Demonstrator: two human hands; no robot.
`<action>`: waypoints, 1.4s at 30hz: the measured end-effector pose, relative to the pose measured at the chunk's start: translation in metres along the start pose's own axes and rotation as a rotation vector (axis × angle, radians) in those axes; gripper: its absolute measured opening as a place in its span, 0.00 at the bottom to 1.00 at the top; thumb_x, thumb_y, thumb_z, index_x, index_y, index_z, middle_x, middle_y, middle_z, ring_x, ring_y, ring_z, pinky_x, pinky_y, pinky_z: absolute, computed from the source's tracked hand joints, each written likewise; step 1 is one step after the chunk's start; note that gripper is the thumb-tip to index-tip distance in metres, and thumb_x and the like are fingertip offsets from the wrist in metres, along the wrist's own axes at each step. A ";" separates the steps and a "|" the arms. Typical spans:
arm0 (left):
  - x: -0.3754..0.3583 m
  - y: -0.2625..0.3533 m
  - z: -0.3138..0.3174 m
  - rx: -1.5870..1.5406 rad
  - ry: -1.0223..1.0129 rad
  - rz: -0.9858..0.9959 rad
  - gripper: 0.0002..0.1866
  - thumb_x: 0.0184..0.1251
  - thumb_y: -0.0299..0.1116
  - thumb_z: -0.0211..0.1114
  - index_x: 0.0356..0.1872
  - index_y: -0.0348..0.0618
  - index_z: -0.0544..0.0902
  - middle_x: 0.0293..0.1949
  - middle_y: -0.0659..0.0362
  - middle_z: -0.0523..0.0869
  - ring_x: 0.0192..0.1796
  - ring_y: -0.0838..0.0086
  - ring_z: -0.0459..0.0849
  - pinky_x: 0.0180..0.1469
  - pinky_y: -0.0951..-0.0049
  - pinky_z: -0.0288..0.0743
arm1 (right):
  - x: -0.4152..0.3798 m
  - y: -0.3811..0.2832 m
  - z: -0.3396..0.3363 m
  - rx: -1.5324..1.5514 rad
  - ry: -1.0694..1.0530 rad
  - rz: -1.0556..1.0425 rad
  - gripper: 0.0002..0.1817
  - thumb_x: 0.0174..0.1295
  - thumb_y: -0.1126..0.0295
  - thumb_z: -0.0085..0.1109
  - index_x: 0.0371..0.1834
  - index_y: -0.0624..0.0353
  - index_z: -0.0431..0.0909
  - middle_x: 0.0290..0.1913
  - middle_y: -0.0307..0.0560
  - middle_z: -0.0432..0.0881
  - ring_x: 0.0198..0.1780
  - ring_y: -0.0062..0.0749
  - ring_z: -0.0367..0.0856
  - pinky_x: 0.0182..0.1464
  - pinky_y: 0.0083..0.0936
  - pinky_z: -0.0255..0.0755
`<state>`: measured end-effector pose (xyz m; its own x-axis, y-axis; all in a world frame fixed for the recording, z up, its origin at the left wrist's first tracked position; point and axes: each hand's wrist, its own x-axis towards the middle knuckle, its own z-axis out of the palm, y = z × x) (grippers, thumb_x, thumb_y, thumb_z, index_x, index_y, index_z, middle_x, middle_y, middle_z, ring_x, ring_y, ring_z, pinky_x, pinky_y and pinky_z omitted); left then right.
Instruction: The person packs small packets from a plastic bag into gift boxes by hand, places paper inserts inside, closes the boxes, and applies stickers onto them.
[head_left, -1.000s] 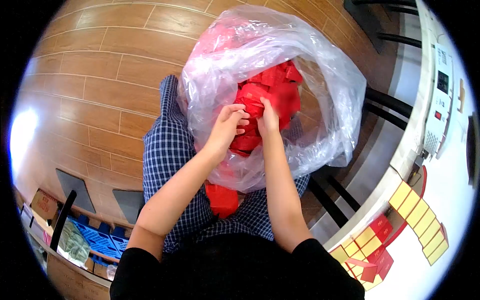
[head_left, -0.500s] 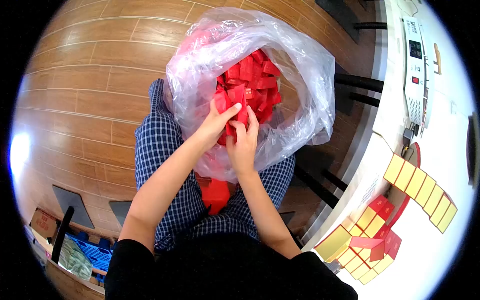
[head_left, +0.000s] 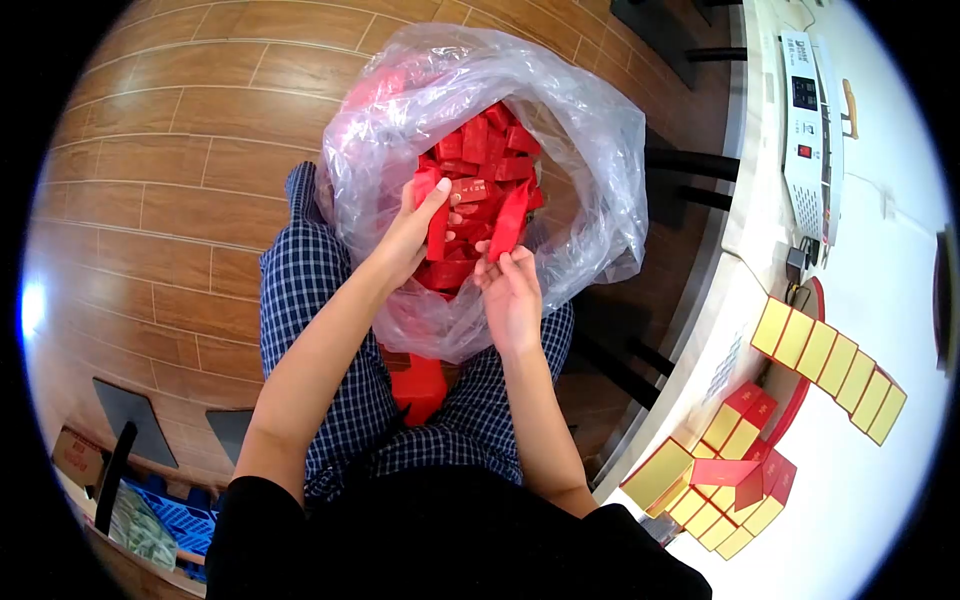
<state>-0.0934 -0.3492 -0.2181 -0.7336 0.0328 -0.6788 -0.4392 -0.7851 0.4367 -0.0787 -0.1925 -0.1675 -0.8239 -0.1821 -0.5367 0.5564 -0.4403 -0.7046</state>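
A large clear plastic bag (head_left: 590, 130) stands wide-mouthed between my knees, with a heap of small red packets (head_left: 480, 145) inside. Over its mouth, my left hand (head_left: 408, 230) is closed around a red packet (head_left: 437, 225), thumb on top. My right hand (head_left: 512, 285) pinches the lower end of another red packet (head_left: 510, 220), which tilts up and to the right. The two held packets are apart, with a packet bearing gold print (head_left: 470, 192) showing between them.
At the right, a white table (head_left: 850, 480) carries a row of yellow-faced boxes (head_left: 828, 360), a stack of red-and-yellow boxes (head_left: 725, 470) and a white machine (head_left: 808, 140). A red object (head_left: 418, 385) lies between my legs. Black table legs (head_left: 690, 165) stand right of the bag.
My hands were close together over the red packets; now they have moved apart. The right hand has shifted right with one packet, while the left keeps another. The view has shifted slightly.
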 end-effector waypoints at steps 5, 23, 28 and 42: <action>0.006 -0.008 -0.005 0.078 -0.061 0.064 0.28 0.69 0.48 0.62 0.62 0.50 0.60 0.50 0.58 0.78 0.44 0.78 0.77 0.45 0.75 0.73 | 0.012 0.017 -0.029 -0.330 0.028 -0.153 0.06 0.68 0.80 0.42 0.37 0.54 0.67 0.39 0.44 0.76 0.40 0.26 0.73 0.43 0.21 0.67; 0.022 -0.011 -0.020 0.091 0.305 -0.024 0.30 0.63 0.37 0.64 0.61 0.42 0.60 0.45 0.59 0.76 0.41 0.78 0.78 0.42 0.77 0.71 | 0.212 0.138 -0.142 -1.394 0.510 0.246 0.35 0.52 0.57 0.69 0.54 0.72 0.66 0.55 0.71 0.75 0.57 0.60 0.75 0.60 0.42 0.69; 0.020 -0.014 -0.010 0.159 0.376 -0.107 0.20 0.66 0.38 0.61 0.55 0.47 0.67 0.42 0.60 0.81 0.41 0.76 0.80 0.42 0.75 0.73 | 0.207 0.135 -0.127 -1.266 0.598 0.222 0.30 0.54 0.64 0.67 0.56 0.69 0.67 0.54 0.67 0.76 0.54 0.62 0.76 0.57 0.44 0.71; 0.021 -0.035 -0.023 0.792 0.151 0.465 0.33 0.60 0.33 0.65 0.66 0.39 0.63 0.60 0.44 0.72 0.61 0.58 0.74 0.64 0.64 0.66 | 0.076 0.018 -0.024 -1.355 0.045 -0.395 0.10 0.60 0.68 0.60 0.33 0.65 0.77 0.32 0.60 0.81 0.35 0.56 0.81 0.38 0.43 0.73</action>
<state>-0.0822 -0.3354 -0.2611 -0.8737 -0.3040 -0.3799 -0.3848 -0.0461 0.9219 -0.1290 -0.1936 -0.2321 -0.9579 -0.2079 -0.1978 -0.0149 0.7243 -0.6894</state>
